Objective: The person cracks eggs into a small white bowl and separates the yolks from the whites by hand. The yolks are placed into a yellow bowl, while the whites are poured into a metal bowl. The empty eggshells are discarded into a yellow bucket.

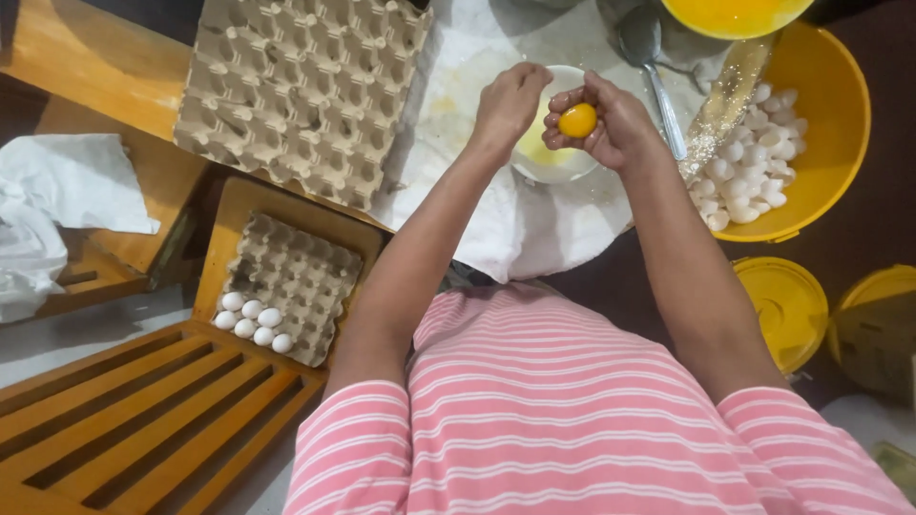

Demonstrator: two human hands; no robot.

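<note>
My right hand cups a round orange egg yolk in its fingers, just above a small white bowl. Beside it on the left, my left hand hovers over the bowl's far rim with its fingers curled; whether a piece of shell is in it I cannot tell. The bowl stands on a white cloth.
A yellow bucket of eggshells sits at the right, a metal spoon lies behind the bowl, and a yellow bowl of yolks is at the top. Empty egg trays lie left; a lower tray holds several white eggs. Yellow lids lie low right.
</note>
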